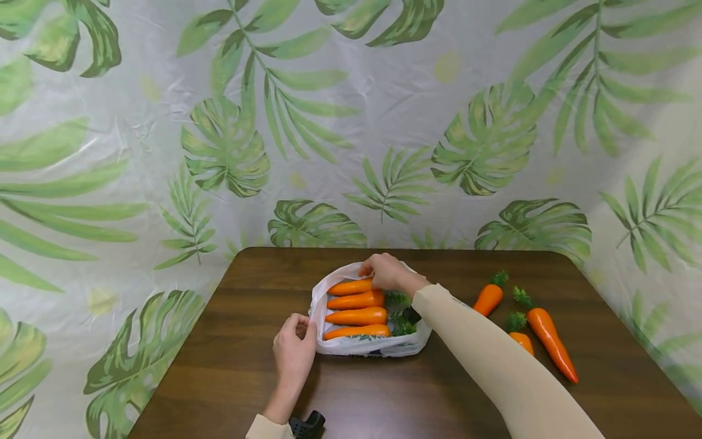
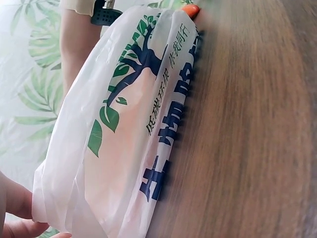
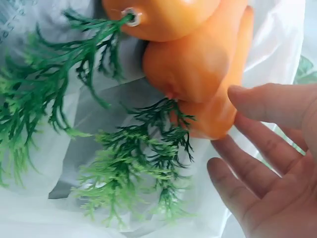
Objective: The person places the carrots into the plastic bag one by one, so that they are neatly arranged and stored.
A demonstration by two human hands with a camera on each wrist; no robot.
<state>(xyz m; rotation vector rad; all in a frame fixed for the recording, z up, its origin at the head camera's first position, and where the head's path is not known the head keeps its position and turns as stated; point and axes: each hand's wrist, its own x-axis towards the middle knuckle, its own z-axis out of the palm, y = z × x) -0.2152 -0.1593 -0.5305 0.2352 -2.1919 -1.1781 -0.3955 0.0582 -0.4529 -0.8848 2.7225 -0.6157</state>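
A white plastic bag (image 1: pixel 406 347) with green leaf prints and dark lettering lies on the table, its mouth spread wide. Several orange toy carrots (image 1: pixel 356 317) lie side by side inside, tips to the left and green tops (image 3: pixel 143 153) to the right. At the bag's left edge, my left hand (image 1: pixel 295 347) pinches the plastic. My right hand (image 1: pixel 386 271) reaches into the far side of the bag, over the farthest carrot (image 1: pixel 351 286). In the right wrist view its fingers are spread, with the thumb (image 3: pixel 247 99) against that carrot; where the fingertips touch is partly hidden.
Right of the bag, beside and partly behind my right forearm, lie three more carrots: one at the back (image 1: pixel 488 299), a long one (image 1: pixel 551 341) and a partly covered one (image 1: pixel 521 342). A leaf-patterned sheet (image 1: pixel 395 122) hangs behind the brown wooden table (image 1: pixel 230 366).
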